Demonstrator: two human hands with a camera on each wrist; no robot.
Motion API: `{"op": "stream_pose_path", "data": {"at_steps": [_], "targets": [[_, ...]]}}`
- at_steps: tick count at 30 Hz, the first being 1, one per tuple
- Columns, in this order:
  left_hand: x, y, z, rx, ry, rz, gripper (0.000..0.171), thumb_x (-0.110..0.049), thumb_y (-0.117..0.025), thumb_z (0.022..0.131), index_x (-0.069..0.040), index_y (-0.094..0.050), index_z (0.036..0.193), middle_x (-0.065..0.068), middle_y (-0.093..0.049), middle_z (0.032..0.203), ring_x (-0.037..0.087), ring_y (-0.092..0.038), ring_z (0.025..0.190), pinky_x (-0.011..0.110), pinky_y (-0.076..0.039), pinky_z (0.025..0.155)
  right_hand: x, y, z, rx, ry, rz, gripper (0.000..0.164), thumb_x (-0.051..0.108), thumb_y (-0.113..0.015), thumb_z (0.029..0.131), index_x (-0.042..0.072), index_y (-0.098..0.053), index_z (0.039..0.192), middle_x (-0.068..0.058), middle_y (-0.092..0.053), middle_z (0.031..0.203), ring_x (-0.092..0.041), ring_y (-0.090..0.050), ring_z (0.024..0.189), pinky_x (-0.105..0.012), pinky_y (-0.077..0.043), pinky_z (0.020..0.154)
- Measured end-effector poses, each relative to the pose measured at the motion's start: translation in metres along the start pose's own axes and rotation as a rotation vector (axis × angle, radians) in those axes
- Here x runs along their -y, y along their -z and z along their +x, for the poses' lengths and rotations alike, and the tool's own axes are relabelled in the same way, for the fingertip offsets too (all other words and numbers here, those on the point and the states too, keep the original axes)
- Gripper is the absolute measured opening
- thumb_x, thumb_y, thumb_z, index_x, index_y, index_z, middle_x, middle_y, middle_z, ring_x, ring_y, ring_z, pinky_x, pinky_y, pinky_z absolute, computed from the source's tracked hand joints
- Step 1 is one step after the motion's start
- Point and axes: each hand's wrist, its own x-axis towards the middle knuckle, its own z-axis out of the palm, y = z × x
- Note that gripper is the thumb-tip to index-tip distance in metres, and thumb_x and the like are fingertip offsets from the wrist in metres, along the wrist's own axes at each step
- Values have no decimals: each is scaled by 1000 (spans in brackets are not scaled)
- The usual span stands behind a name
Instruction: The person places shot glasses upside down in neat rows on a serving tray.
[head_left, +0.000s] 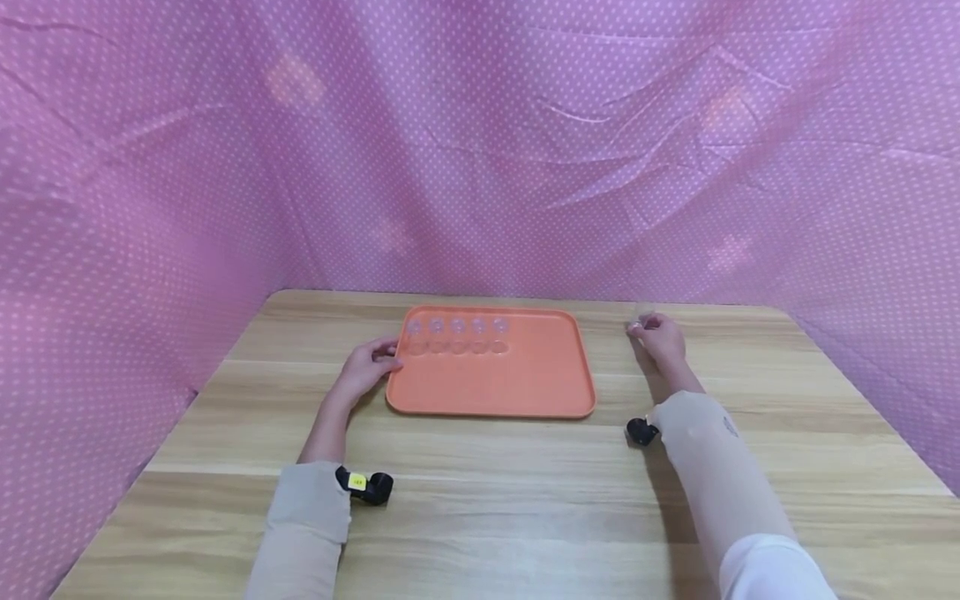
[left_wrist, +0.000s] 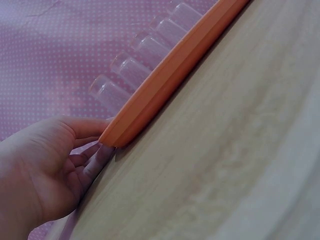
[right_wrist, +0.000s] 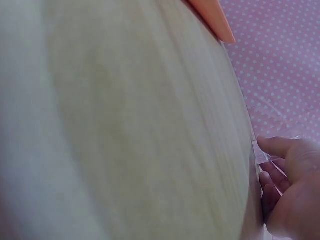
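An orange tray (head_left: pixel 525 367) lies on the table with a row of several clear cups (left_wrist: pixel 107 92) standing along its back left part. My left hand (head_left: pixel 367 367) is at the tray's left edge. In the left wrist view its thumb and fingers pinch the rim near a corner. To the right of the tray, my right hand (head_left: pixel 662 340) pinches a clear, see-through cup (right_wrist: pixel 262 154) between thumb and fingers, close over the table. Much of that cup is hidden by the fingers or blends with the cloth.
The wooden table (head_left: pixel 510 500) reaches back to a pink dotted cloth (head_left: pixel 480 167) that hangs behind and at both sides. A black wrist camera (head_left: pixel 371 486) sits on the left sleeve, another black camera (head_left: pixel 641 431) on the right.
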Motion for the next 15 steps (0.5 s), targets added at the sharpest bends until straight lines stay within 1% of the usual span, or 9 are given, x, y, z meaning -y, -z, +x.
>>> {"op": "stream_pose_path", "data": {"at_steps": [7, 15], "targets": [[-1, 0, 0, -3, 4, -12, 49, -2, -60, 85, 9, -44, 130, 24, -54, 115, 32, -52, 104, 37, -43, 90, 1, -1, -1, -6, 4, -31, 38, 20, -60, 88, -3, -52, 118, -24, -53, 119, -38, -46, 109, -46, -34, 94], [2, 0, 1, -6, 5, -33, 49, -1, -61, 84, 8, -45, 129, 23, -54, 115, 32, -52, 104, 36, -45, 89, -3, -1, -2, -14, 35, -25, 33, 19, -59, 88, -3, -54, 113, -24, -53, 116, -38, -46, 107, -46, -35, 93]]}}
